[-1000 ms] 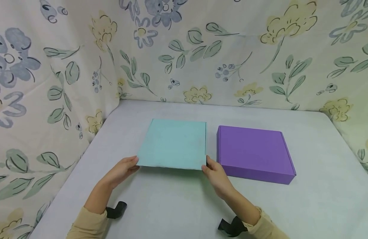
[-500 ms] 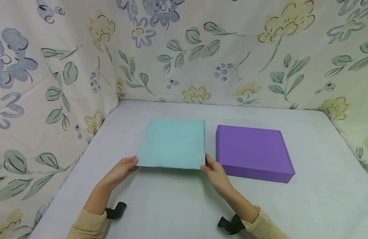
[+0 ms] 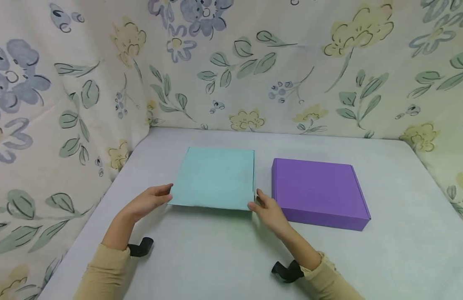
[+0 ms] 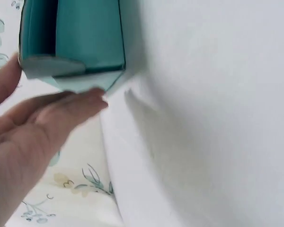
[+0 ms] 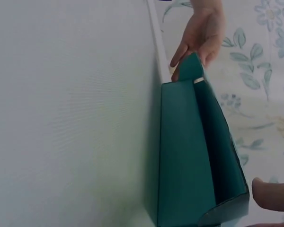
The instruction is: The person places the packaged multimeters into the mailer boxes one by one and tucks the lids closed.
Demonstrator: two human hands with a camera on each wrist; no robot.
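Observation:
A flat turquoise box (image 3: pixel 212 177) lies on the table left of centre, its lid raised a little along the near side. The left wrist view shows the gap under the lid and a side flap of the box (image 4: pixel 87 33). My left hand (image 3: pixel 147 202) is at the near left corner, fingers straight beside the box's side and thumb at the lid's edge. At the near right corner is my right hand (image 3: pixel 270 214), fingers spread loosely around the corner. In the right wrist view its thumb (image 5: pixel 273 195) stands slightly apart from the box (image 5: pixel 184 151).
A purple box (image 3: pixel 318 187), closed, lies just right of the turquoise one, close to my right hand. Both stand on a white-covered table (image 3: pixel 209 258). Flower-patterned cloth (image 3: pixel 231 62) hangs behind and to the left. Each wrist carries a black strap (image 3: pixel 141 246).
Both hands have loosened from the lid's near corners; earlier they gripped it. The left hand has moved slightly up and left. The turquoise box appears shifted slightly left and away.

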